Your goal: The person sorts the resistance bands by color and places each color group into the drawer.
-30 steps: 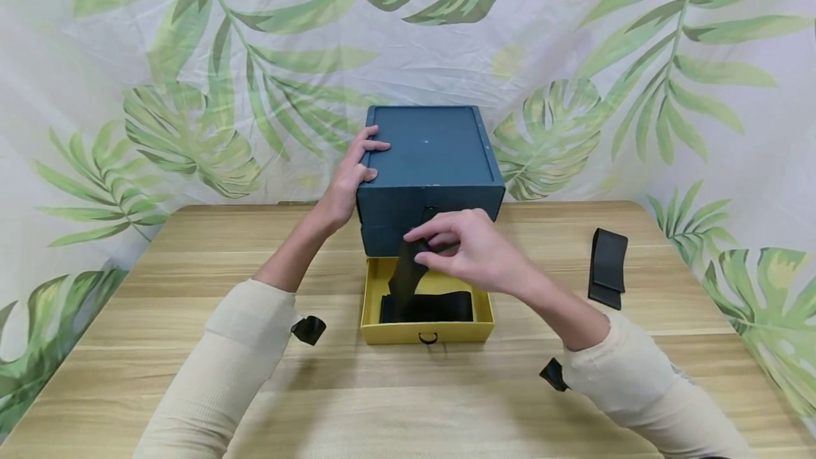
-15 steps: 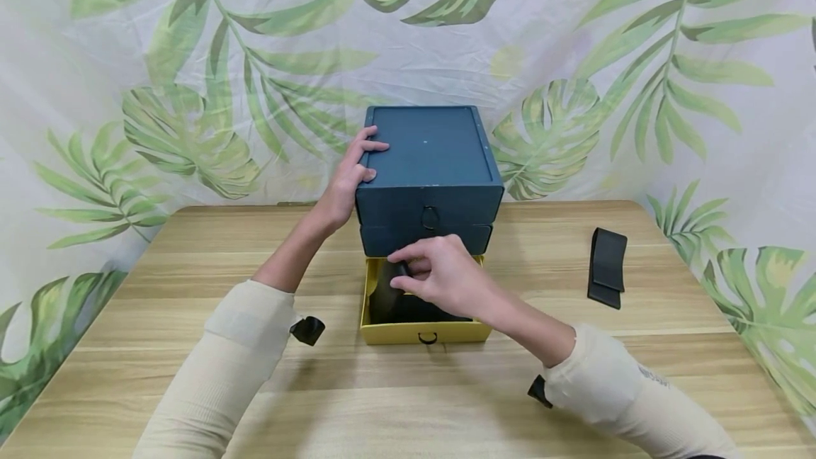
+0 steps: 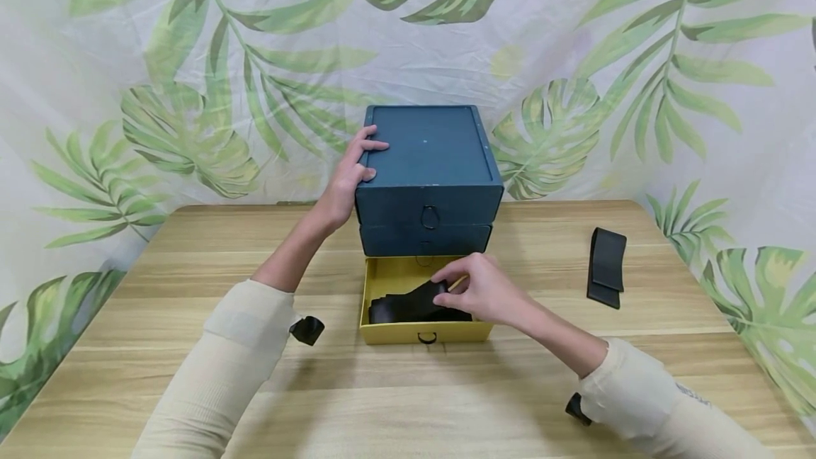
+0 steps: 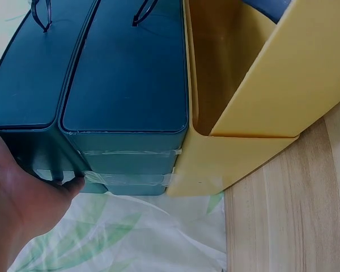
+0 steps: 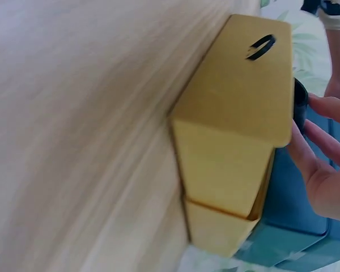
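Note:
A dark blue drawer box (image 3: 427, 151) stands on the table. My left hand (image 3: 350, 176) rests on its left edge, fingers spread over the top; the left wrist view shows that hand (image 4: 31, 198) against the side. Below the blue drawers, a yellow drawer (image 3: 382, 335) is pulled out toward me. Inside it lies a folded, flat black strip (image 3: 401, 307), whose material I cannot tell. At the drawer's right side my right hand (image 3: 481, 289) pinches the raised right end of this strip. In the right wrist view the curved strip (image 5: 300, 105) shows between my fingers and thumb.
Another folded black strip (image 3: 608, 264) lies on the wooden table (image 3: 408, 402) at the right. Black loops serve as pulls on the drawer fronts, such as the yellow drawer's loop (image 3: 426, 338). A leaf-patterned cloth (image 3: 287, 34) hangs behind the table.
My right hand has come down from above the drawer, first leftward, then to the right, bringing the black strip lower into the drawer. My left hand has stayed in place.

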Available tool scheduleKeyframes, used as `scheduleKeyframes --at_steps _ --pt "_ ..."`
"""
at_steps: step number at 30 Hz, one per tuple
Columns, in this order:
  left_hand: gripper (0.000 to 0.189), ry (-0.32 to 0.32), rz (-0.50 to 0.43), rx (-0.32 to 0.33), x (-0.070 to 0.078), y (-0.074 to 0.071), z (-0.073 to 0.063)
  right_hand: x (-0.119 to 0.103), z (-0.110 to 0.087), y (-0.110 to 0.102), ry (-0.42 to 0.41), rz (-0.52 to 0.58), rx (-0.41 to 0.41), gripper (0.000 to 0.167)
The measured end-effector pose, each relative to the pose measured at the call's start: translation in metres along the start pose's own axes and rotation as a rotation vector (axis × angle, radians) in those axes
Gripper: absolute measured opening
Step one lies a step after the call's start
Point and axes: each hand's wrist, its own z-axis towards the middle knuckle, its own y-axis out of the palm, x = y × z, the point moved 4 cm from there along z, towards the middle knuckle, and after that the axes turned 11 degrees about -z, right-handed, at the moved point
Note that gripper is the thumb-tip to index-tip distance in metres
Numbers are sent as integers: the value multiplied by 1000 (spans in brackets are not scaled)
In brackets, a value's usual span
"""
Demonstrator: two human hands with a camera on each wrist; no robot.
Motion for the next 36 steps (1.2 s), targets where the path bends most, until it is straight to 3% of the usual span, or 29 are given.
scheduleKeyframes --at_steps 6,15,21,26,30,36 --pt "58 3 -1 1 0 -1 0 16 2 0 14 -75 -19 20" --pt "59 5 10 4 1 -2 2 20 5 -1 42 -156 -88 20" --pt "59 0 9 7 1 -2 2 21 4 -8 57 -121 -174 23" --pt "58 -5 2 7 1 0 3 32 -6 -36 61 18 -215 23" --pt "58 -5 4 10 1 2 2 59 -19 -71 151 43 -170 23" --pt "59 -10 17 12 0 1 1 131 -33 -113 319 -71 46 35"
